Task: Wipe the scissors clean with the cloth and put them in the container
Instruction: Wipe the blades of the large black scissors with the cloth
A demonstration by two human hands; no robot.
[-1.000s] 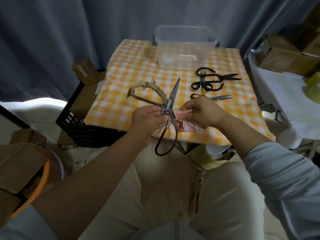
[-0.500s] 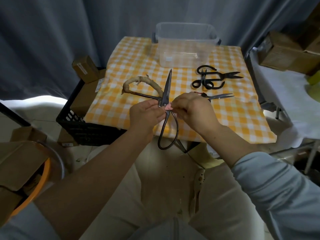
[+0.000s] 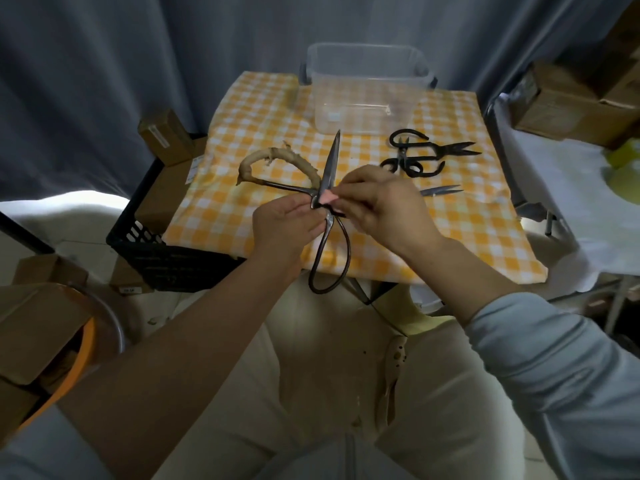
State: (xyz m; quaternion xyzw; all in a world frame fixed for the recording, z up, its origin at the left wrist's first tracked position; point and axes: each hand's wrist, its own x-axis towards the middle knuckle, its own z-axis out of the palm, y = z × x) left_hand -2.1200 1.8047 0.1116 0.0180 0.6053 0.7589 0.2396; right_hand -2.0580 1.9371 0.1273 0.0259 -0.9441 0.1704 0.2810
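- Left hand (image 3: 287,223), fingers curled, grips the large scissors (image 3: 331,161) at the pivot, over the near table edge, blade pointing far.
- Right hand (image 3: 384,206) pinches the pink cloth (image 3: 327,197) against the blade.
- Clear plastic container (image 3: 363,77) stands far behind.

**Large scissors (image 3: 330,174) held above the near edge of the checked table (image 3: 450,220), cloth at the pivot.**

We record the left hand (image 3: 284,223) gripping the large scissors at the pivot. One blade points to 12 o'clock, a wrapped handle loop reaches out at 10 o'clock, and the bare loop hangs toward 6 o'clock. The right hand (image 3: 384,206) pinches a pink cloth (image 3: 327,196) against the pivot. A clear container (image 3: 367,84) stands at the table's 12 o'clock, and a pile of black scissors (image 3: 415,157) lies at its 2 o'clock.
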